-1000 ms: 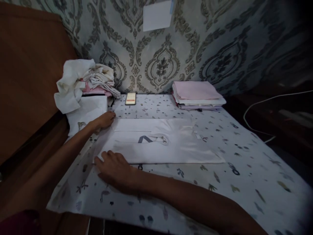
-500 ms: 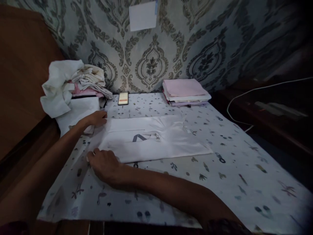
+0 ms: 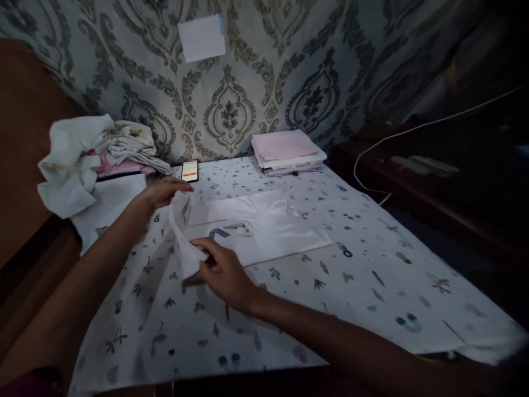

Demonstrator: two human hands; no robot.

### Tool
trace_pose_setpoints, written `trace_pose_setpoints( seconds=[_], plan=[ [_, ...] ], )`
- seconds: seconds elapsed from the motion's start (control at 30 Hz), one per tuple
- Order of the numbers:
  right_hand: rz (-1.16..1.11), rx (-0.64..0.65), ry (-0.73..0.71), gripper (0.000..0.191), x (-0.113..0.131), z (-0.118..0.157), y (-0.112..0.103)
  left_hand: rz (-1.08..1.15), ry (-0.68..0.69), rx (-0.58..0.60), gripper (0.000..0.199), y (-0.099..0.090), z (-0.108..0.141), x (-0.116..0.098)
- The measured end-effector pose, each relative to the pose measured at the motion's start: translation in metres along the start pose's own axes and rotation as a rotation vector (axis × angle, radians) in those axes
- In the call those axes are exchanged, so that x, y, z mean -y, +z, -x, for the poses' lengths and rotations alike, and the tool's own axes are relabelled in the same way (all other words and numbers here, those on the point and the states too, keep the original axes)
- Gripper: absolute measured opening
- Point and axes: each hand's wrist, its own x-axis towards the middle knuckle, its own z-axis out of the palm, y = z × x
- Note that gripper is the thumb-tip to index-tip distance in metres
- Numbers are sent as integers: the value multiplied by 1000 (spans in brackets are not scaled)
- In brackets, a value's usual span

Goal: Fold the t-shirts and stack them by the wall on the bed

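Observation:
A white garment [image 3: 268, 220] with a small striped mark lies flat in a long rectangle on the patterned sheet. Its left end is lifted and bent upward. My right hand [image 3: 225, 270] pinches the near corner of that raised end between thumb and fingers. At the far corner, my left hand [image 3: 167, 191] is closed on the garment's edge, its fingers pointing right and partly hidden by the cloth.
A heap of crumpled clothes [image 3: 99, 160] sits at the back left. Beside it a phone [image 3: 190, 171] with a lit screen rests near the wall. Folded clothes [image 3: 287, 150] are stacked at the back. A white cable [image 3: 384, 135] crosses the dark furniture on the right.
The garment's left end has come up off the sheet and moved rightward with both hands. My right hand has turned into a visible pinch. The view has shifted to the right.

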Motion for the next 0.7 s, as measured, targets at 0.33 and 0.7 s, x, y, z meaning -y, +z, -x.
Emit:
trace_pose_setpoints(
  seconds=[0.33,0.7],
  plan=[
    [-353,-106,350,26,-33,36,-51,-39,-143,129,24,66,-33,27],
    [-374,-74,568,29,-29,19,-49,-512,170,6,24,65,-47,30]
  ],
)
